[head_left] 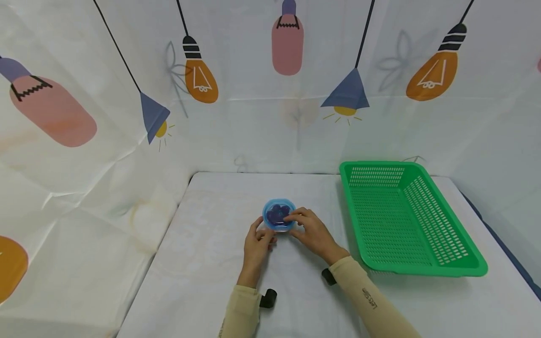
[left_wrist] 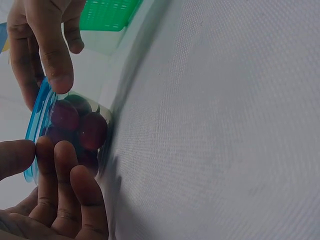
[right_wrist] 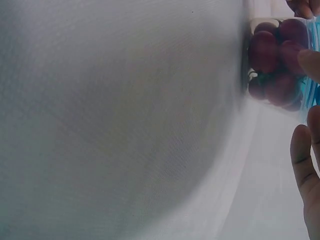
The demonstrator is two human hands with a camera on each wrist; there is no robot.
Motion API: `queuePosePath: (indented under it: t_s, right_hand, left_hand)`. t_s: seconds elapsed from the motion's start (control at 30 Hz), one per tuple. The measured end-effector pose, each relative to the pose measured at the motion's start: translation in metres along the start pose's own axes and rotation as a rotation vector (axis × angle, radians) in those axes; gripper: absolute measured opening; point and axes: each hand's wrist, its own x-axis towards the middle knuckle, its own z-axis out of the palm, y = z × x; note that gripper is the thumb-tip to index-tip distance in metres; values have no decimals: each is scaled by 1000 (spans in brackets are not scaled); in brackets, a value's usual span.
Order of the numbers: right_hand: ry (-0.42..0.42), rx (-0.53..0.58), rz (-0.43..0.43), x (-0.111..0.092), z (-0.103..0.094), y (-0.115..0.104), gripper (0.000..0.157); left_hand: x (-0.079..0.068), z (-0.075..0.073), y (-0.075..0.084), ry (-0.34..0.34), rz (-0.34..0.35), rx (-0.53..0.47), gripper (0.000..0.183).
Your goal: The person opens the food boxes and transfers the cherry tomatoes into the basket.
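Observation:
A small clear plastic container [left_wrist: 102,112] with a blue lid [head_left: 268,208] stands upright on the white table. Several dark red, round fruits [right_wrist: 263,52] show through its wall; their exact kind I cannot tell. At the near left side, my left hand [head_left: 256,246] holds the container, its thumb on the lid rim and fingertips against the wall. My right hand [head_left: 313,234] grips the lid edge from the right, thumb below the rim and fingers over the top. The lid sits on the container. Part of the right hand is cut off in the right wrist view.
A green plastic basket [head_left: 359,225] with perforated walls stands on the right of the table [head_left: 203,272], just beyond my right forearm. Behind and to the left hangs a white cloth [head_left: 253,136] printed with lamps and bulbs.

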Motion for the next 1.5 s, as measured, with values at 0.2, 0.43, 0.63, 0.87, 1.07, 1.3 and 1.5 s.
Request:
queuePosePath:
  t_s: [0.2,0.43,0.63,0.87,1.07,1.3,1.5]
  right_hand:
    - [8,-8,4,-1,1,2,36]
    - [-6,-46,-14,-4,1,7,34]
    - [-5,-57,-65,-3,-1,10,28]
    - [-12,-77,-100,0,-3,11,25]
    - [-37,-77,-84,1,-4,10,23]
    - [-50,-79,-63,3,-3,9,20]
    - [-45,-89,-64,2,-4,10,20]
  left_hand:
    - [3,-1,-12,11,2,11,60]
    - [1,0,-11,6,7,-1,59]
    - [3,0,-11,6,12,-2,58]
    - [4,-1,-10,-27,-11,-27,62]
    - [5,-1,-6,-45,-47,-86,64]
    - [4,2,-9,-16,-80,-168,63]
    - [5,5,-10,-11,-87,-185,63]
